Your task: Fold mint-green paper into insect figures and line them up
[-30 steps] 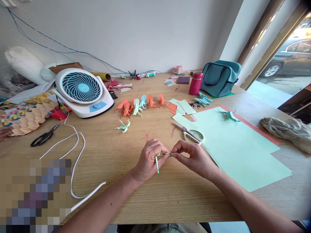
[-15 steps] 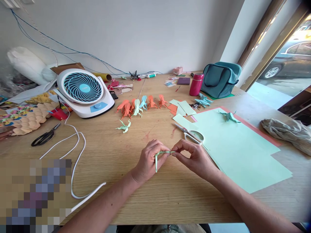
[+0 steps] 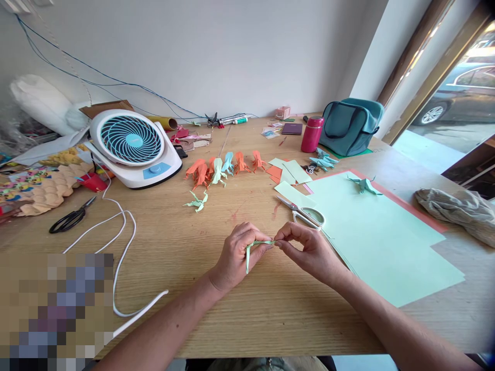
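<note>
One narrow, pale-green folded-paper strip, bent near its left end, is at near centre: the left hand grasps it, the right hand pinches its right tip. Left to right: one pair of black-handled metal scissors, one white-handled pair.
</note>
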Motion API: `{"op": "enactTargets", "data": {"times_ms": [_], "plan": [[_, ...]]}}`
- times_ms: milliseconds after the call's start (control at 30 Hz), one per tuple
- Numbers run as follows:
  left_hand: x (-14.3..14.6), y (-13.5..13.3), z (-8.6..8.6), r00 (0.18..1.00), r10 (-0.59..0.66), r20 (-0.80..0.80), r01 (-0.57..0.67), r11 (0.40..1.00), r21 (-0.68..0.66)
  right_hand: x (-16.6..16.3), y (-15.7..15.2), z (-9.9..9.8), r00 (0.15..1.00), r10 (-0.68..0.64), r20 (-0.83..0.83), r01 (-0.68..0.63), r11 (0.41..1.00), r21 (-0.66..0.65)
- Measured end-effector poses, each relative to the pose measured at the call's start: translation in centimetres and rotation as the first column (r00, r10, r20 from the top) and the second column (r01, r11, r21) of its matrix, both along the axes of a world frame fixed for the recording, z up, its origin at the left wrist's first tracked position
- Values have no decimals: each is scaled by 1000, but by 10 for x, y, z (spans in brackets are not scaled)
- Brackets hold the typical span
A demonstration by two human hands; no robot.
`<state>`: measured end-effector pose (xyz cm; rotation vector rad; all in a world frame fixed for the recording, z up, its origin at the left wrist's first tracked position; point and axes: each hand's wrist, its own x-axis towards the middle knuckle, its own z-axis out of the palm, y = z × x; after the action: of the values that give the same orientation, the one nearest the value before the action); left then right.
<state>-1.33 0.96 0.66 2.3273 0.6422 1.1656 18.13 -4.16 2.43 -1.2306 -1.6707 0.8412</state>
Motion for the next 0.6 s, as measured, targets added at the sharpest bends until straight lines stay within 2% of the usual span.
{"op": "enactTargets", "data": {"times_ms": [267,600], "plan": [[0,0,1,1000,6,9,-7,1000,15,-1,0,1,1000,-2,0,2,1000,-1],[-2,2,-4,1000,3,-5,-3,999,49,0,2,-4,998,25,-51,-33,986,-160]]}}
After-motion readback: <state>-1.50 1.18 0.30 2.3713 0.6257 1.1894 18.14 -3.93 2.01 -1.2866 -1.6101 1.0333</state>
